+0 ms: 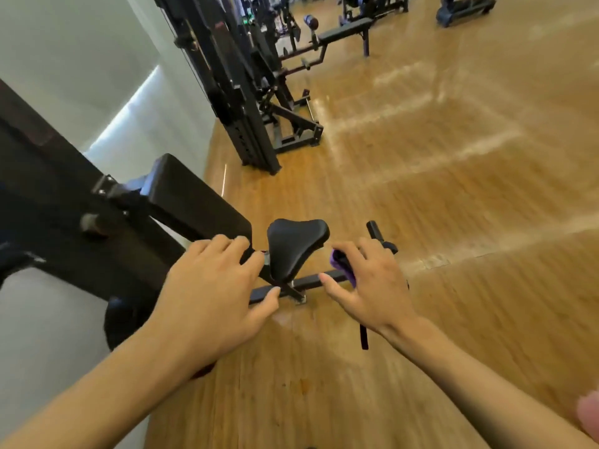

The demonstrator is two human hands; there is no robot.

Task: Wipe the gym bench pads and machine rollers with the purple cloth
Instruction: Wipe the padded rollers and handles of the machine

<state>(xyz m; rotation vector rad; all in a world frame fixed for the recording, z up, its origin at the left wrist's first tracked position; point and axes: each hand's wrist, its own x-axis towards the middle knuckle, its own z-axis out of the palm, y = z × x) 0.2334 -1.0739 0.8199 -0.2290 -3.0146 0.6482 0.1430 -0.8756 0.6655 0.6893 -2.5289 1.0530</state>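
One purple cloth, long axis downward

The one head-worn view looks forward and down, close over both forearms, toward the gym floor.

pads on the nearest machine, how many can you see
2: a rectangular pad by the left hand, and a saddle-shaped seat pad between it and the right hand holding the purple cloth. More may be hidden.
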